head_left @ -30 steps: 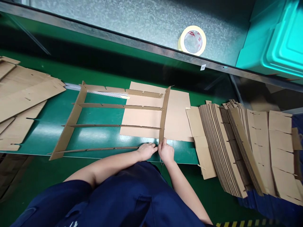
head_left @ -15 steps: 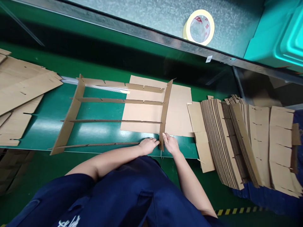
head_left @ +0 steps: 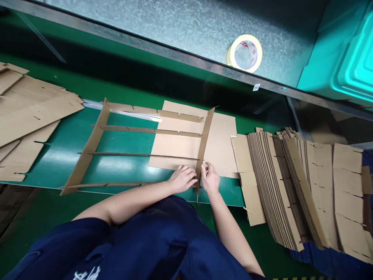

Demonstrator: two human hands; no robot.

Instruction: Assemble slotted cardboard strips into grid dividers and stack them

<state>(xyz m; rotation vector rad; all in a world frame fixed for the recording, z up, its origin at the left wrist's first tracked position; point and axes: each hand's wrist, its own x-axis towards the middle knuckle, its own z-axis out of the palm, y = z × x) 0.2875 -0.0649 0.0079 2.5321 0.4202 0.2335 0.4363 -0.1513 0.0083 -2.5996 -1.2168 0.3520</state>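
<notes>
A cardboard divider frame lies on the green tabletop: a right cross strip [head_left: 206,134] and a left cross strip [head_left: 91,147] stand on edge, joined by several long slotted strips [head_left: 122,154]. My left hand [head_left: 183,179] is at the left face of the right cross strip, above the nearest long strip, its fingers bent and slightly apart. On the other face is my right hand [head_left: 211,179], with thumb and fingers closed at that cross strip's edge. The nearest long strip's right end is partly hidden by my left hand.
A flat cardboard sheet [head_left: 221,144] lies under the frame's right end. Slotted cardboard strips [head_left: 271,182] are stacked at right, flat pieces [head_left: 35,105] at left. Above, a metal shelf [head_left: 175,35] holds a tape roll [head_left: 230,58] and a turquoise bin [head_left: 329,74].
Both hands have shifted a little away from my body along the right cross strip. My left hand's fingers have loosened. The whole view has tilted slightly, with the frame otherwise in place.
</notes>
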